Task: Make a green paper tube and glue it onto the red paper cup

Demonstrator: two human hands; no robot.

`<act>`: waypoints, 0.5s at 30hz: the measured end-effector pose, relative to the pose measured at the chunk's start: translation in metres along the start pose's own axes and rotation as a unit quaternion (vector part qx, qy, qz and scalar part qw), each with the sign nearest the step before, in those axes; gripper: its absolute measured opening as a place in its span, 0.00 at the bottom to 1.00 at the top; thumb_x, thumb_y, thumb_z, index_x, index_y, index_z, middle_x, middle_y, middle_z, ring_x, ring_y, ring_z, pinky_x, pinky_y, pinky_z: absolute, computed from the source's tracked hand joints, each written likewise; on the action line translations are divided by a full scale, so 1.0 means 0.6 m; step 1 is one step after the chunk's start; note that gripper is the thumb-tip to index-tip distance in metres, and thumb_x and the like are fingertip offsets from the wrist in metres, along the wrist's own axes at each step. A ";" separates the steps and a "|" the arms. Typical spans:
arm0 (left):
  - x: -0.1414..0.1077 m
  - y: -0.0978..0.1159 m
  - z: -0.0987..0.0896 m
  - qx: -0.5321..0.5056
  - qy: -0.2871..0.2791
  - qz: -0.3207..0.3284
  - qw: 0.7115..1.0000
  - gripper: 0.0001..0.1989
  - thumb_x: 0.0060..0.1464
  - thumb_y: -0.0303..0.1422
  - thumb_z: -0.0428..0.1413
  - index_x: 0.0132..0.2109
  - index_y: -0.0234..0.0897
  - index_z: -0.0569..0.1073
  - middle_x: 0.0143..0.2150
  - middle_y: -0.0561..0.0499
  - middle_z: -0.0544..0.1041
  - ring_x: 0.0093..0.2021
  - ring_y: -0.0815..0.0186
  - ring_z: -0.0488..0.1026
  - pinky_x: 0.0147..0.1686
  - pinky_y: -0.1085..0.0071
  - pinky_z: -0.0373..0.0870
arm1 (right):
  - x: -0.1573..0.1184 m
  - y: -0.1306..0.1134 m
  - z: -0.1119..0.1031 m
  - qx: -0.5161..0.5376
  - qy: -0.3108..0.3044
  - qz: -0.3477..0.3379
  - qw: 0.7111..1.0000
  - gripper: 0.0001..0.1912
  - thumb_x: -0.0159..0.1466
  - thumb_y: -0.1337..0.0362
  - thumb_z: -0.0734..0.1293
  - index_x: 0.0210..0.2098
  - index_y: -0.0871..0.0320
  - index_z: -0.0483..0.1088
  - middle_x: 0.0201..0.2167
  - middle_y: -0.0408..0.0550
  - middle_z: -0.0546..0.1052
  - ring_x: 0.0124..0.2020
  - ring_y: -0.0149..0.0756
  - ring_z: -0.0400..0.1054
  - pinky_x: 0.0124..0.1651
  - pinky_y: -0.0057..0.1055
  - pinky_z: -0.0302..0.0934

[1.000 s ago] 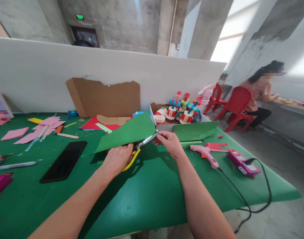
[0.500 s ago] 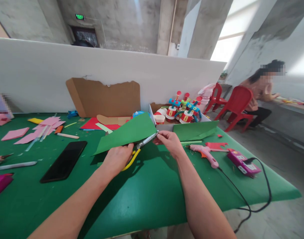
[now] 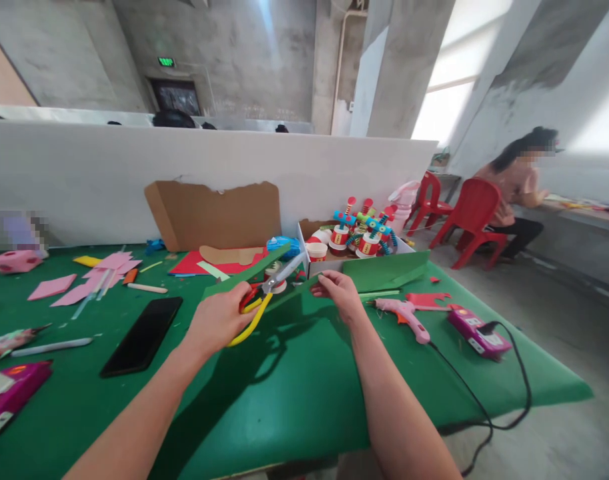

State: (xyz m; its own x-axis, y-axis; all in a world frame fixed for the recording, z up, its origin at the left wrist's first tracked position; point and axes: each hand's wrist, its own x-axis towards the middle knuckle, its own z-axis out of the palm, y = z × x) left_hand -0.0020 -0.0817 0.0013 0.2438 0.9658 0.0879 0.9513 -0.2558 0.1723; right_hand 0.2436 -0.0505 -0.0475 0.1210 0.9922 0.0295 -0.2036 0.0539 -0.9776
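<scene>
My left hand [image 3: 220, 315] is closed on a pair of scissors [image 3: 279, 275] with yellow handles, its blades pointing up and right. Green paper [image 3: 252, 272] slants up behind the blades, its left end by my left fingers; whether they touch it I cannot tell. A lower green part [image 3: 295, 295] runs below the blades to my right hand [image 3: 338, 293], whose thumb and fingers pinch its end. Whether the two parts are still joined is hidden. More folded green paper [image 3: 384, 272] lies just beyond my right hand.
A pink glue gun [image 3: 405, 316] and a purple power box [image 3: 478, 333] with a black cable lie at right. Behind stands a box [image 3: 329, 265] of cup figures. A phone [image 3: 142, 337] and pink paper pieces [image 3: 107, 270] lie left. A person [image 3: 517, 180] sits far right.
The scissor blades have opened and the green paper has turned, now showing an upper and a lower part around them. My view has tilted up slightly.
</scene>
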 end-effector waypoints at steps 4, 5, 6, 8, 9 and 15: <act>-0.041 -0.033 -0.017 -0.058 0.004 -0.084 0.995 0.14 0.53 0.47 0.48 0.34 0.42 0.66 0.26 0.54 0.73 0.26 0.64 0.68 0.25 0.72 0.52 | 0.001 -0.003 -0.001 0.011 0.014 -0.007 1.000 0.15 0.43 0.55 0.75 0.25 0.57 0.72 0.19 0.42 0.76 0.23 0.32 0.71 0.29 0.27 0.67; -0.056 -0.043 -0.015 -0.076 0.003 -0.101 0.992 0.15 0.52 0.48 0.48 0.34 0.41 0.67 0.26 0.54 0.73 0.26 0.65 0.68 0.25 0.73 0.53 | 0.001 -0.005 -0.001 0.021 0.017 -0.018 0.999 0.15 0.44 0.54 0.75 0.25 0.57 0.72 0.20 0.42 0.77 0.23 0.32 0.71 0.30 0.28 0.67; -0.072 -0.054 -0.011 -0.093 0.001 -0.117 0.989 0.16 0.52 0.49 0.48 0.34 0.41 0.67 0.27 0.54 0.74 0.26 0.65 0.68 0.26 0.73 0.54 | 0.000 -0.009 -0.001 0.036 0.020 -0.033 0.999 0.15 0.44 0.54 0.75 0.24 0.56 0.71 0.21 0.42 0.77 0.24 0.33 0.71 0.30 0.29 0.68; -0.106 -0.072 0.001 -0.112 -0.011 -0.152 0.982 0.16 0.52 0.48 0.48 0.36 0.41 0.69 0.29 0.54 0.75 0.27 0.66 0.69 0.27 0.74 0.56 | -0.006 -0.021 -0.004 0.080 0.024 -0.073 0.994 0.15 0.46 0.54 0.74 0.24 0.56 0.69 0.23 0.42 0.78 0.25 0.34 0.72 0.33 0.32 0.69; -0.122 -0.079 0.007 -0.105 -0.018 -0.172 0.979 0.15 0.53 0.46 0.48 0.37 0.41 0.69 0.29 0.54 0.76 0.28 0.65 0.70 0.27 0.74 0.57 | -0.010 -0.031 -0.006 0.107 0.026 -0.096 0.989 0.15 0.46 0.54 0.74 0.25 0.55 0.68 0.24 0.42 0.78 0.26 0.35 0.72 0.34 0.33 0.69; -0.180 -0.070 0.022 0.015 -0.093 -0.152 0.984 0.09 0.56 0.38 0.47 0.38 0.41 0.70 0.33 0.50 0.78 0.34 0.62 0.75 0.30 0.72 0.58 | -0.045 -0.112 -0.018 0.217 -0.003 -0.132 0.967 0.09 0.55 0.60 0.72 0.30 0.54 0.68 0.22 0.37 0.73 0.23 0.28 0.69 0.28 0.26 0.66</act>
State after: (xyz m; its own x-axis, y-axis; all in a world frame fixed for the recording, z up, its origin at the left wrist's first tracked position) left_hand -0.0657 -0.1747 -0.0285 -0.0256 0.9890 -0.1455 0.9899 0.0454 0.1340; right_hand 0.2647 -0.0823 0.0149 0.2183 0.9380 0.2691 -0.5551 0.3462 -0.7563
